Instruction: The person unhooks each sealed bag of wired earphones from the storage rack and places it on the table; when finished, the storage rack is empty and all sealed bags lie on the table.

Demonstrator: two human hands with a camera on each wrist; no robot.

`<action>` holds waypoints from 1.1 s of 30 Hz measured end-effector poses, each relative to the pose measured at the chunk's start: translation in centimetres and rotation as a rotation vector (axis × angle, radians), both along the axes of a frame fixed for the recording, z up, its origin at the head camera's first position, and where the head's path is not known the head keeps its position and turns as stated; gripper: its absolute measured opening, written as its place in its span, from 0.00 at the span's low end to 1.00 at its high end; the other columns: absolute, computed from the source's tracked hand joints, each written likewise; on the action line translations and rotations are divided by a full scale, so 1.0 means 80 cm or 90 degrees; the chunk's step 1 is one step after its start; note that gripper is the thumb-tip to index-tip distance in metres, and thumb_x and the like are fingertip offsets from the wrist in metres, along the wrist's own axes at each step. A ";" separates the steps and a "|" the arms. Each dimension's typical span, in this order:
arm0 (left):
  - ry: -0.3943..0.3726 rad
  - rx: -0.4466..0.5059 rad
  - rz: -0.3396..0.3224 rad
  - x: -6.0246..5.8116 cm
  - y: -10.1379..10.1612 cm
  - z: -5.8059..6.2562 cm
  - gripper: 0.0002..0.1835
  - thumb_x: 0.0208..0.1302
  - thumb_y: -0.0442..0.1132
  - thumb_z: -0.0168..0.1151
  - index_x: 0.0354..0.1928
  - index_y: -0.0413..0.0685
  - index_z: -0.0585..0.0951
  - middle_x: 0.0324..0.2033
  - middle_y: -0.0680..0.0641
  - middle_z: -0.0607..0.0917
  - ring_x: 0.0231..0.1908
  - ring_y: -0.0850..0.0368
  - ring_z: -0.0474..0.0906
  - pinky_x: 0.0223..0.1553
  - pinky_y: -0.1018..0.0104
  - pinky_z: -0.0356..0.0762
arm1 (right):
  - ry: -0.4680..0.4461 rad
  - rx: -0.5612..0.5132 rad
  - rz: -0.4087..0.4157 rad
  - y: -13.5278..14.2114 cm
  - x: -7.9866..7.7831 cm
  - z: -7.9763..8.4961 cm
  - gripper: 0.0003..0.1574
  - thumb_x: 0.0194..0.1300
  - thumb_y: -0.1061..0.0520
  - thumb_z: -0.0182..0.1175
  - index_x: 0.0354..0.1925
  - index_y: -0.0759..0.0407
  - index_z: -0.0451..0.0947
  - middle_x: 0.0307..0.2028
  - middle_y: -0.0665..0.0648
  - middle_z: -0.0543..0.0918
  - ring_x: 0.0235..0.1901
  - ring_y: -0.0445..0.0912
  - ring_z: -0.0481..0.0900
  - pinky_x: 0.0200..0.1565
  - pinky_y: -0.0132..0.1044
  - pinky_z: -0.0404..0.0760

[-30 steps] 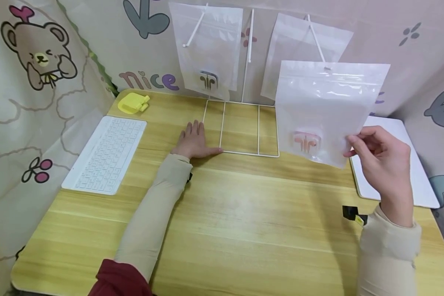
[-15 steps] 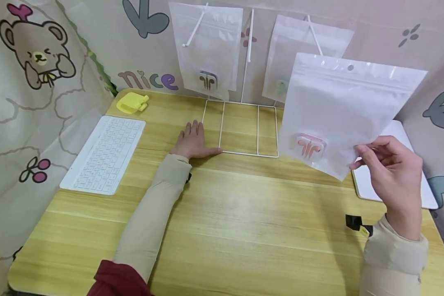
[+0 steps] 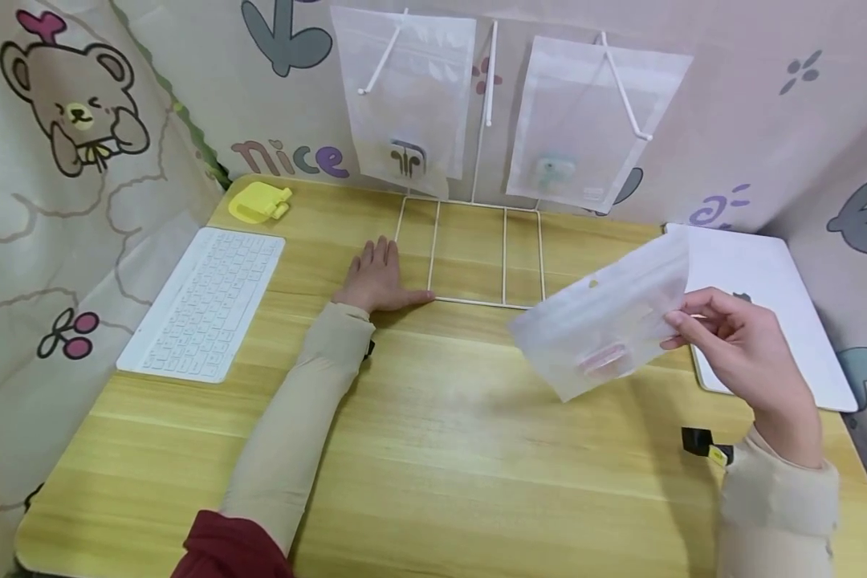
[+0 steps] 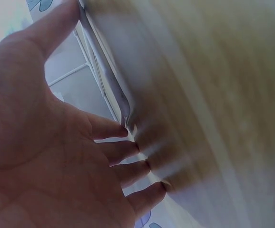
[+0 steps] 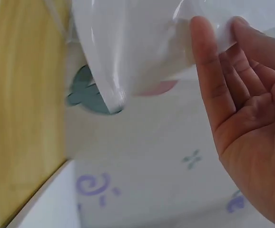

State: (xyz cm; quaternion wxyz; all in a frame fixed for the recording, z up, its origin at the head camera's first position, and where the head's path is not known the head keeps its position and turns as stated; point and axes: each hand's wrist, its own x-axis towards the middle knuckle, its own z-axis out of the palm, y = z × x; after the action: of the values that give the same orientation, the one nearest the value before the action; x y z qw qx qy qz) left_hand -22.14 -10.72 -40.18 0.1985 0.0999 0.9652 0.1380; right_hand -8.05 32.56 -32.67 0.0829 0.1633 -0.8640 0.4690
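Note:
My right hand (image 3: pixel 737 345) pinches the edge of a white zip bag (image 3: pixel 585 321) between thumb and index finger. The bag tilts over the table, and a pink earphone case (image 3: pixel 604 359) shows through it. In the right wrist view the bag (image 5: pixel 132 42) hangs from those fingertips. My left hand (image 3: pixel 377 277) rests on the table with fingers spread, its thumb at the front left corner of a white wire display rack (image 3: pixel 477 302). Two more zip bags hang on the rack's hooks: the left bag (image 3: pixel 433 96) with dark earphones, the right bag (image 3: pixel 549 120) with a pale greenish item.
A white keyboard (image 3: pixel 205 305) lies at the left, with a yellow object (image 3: pixel 260 201) behind it. A closed white laptop (image 3: pixel 766 265) lies at the right, partly behind my right hand. A printed curtain (image 3: pixel 737 120) closes off the back. Between the hanging bags is a middle hook (image 3: pixel 489 88).
The right hand has drawn the bag off the right hook, toward me and down, and the bag has tipped from upright to slanted. The left hand has stayed put.

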 end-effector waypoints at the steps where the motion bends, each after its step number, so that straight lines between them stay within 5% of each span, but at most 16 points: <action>1: 0.000 0.000 -0.002 0.000 0.000 0.000 0.66 0.57 0.76 0.54 0.76 0.35 0.35 0.75 0.34 0.34 0.74 0.38 0.28 0.71 0.44 0.32 | -0.018 -0.001 -0.014 0.005 -0.003 -0.005 0.08 0.62 0.78 0.59 0.41 0.74 0.78 0.28 0.57 0.84 0.23 0.42 0.84 0.29 0.27 0.81; 6: 0.011 -0.002 -0.003 0.000 0.000 0.001 0.66 0.58 0.76 0.54 0.76 0.34 0.36 0.75 0.34 0.35 0.74 0.38 0.29 0.71 0.44 0.33 | -0.105 -0.004 -0.107 0.031 -0.018 -0.027 0.07 0.68 0.68 0.60 0.44 0.69 0.77 0.31 0.50 0.85 0.19 0.45 0.83 0.28 0.30 0.83; 11: 0.014 -0.003 -0.001 0.000 -0.001 0.002 0.66 0.58 0.76 0.54 0.76 0.34 0.36 0.76 0.34 0.35 0.74 0.38 0.29 0.71 0.44 0.33 | -0.196 0.045 -0.209 0.052 -0.034 -0.040 0.18 0.71 0.55 0.60 0.50 0.68 0.73 0.30 0.46 0.82 0.18 0.45 0.77 0.23 0.34 0.81; 17: 0.016 -0.006 -0.003 0.000 -0.002 0.000 0.66 0.58 0.76 0.53 0.76 0.34 0.36 0.76 0.34 0.35 0.74 0.38 0.29 0.71 0.44 0.34 | -0.307 0.062 -0.252 0.058 -0.061 -0.051 0.29 0.73 0.50 0.57 0.59 0.72 0.68 0.29 0.41 0.81 0.18 0.46 0.78 0.26 0.35 0.82; 22: 0.009 0.002 0.000 0.001 -0.002 0.000 0.65 0.58 0.76 0.53 0.76 0.34 0.35 0.76 0.34 0.35 0.74 0.38 0.28 0.71 0.44 0.33 | -0.340 0.062 -0.256 0.051 -0.086 -0.058 0.33 0.74 0.50 0.56 0.63 0.75 0.65 0.31 0.45 0.82 0.18 0.44 0.80 0.29 0.31 0.81; 33: 0.010 0.005 -0.002 0.003 -0.001 -0.001 0.65 0.59 0.75 0.53 0.76 0.35 0.36 0.76 0.35 0.35 0.74 0.38 0.28 0.71 0.44 0.32 | -0.397 0.118 -0.281 0.039 -0.112 -0.070 0.33 0.75 0.50 0.54 0.62 0.76 0.66 0.50 0.73 0.74 0.22 0.45 0.82 0.32 0.35 0.83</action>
State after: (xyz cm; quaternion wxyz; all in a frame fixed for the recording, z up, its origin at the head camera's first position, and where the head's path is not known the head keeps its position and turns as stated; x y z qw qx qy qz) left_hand -21.87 -10.83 -40.26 0.1905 0.1031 0.9661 0.1406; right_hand -17.00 35.70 -38.31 -0.0996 -0.1698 -0.9009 0.3869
